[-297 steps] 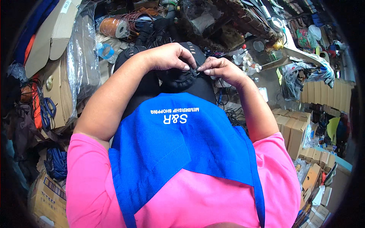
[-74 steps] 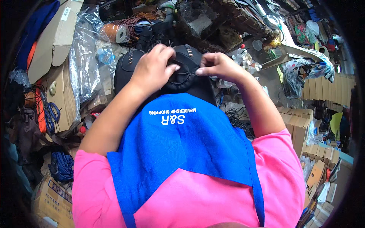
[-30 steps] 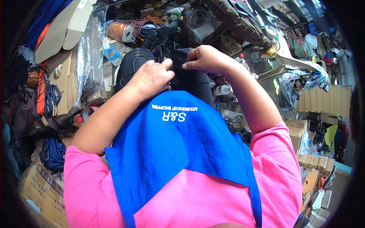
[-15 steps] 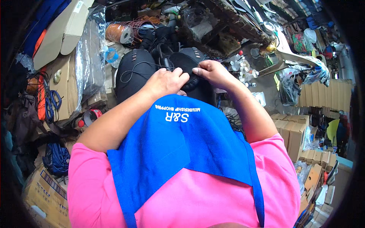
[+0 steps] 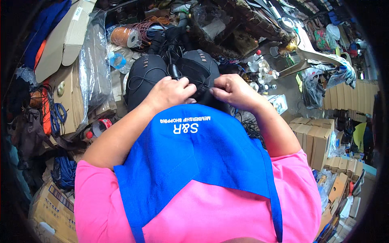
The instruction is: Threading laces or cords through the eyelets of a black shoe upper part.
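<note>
Head view, looking down over a blue apron (image 5: 194,162) worn on a pink shirt (image 5: 210,214). Both hands meet at the near edge of a black shoe upper (image 5: 198,73), which sits just above the apron's top hem, in front of the chest. Left hand (image 5: 170,92) has its fingers curled together, pinched on the black material near a thin black cord (image 5: 175,73); right hand (image 5: 233,91) is likewise closed, fingertips pressed onto the same edge, close beside the left. A second black upper (image 5: 144,77) with light stitching lies touching the first, to its left. Judgement: the piece looks light and pliable, fabric or soft synthetic, likely to fold under a loose hold; best taken at the rim or stitched seam, with both hands close together as here. The cord could slip or snag. Around: a clear plastic bag (image 5: 95,69), cardboard boxes (image 5: 316,137), a spool of brown thread (image 5: 121,36), small bottles (image 5: 263,71).
</note>
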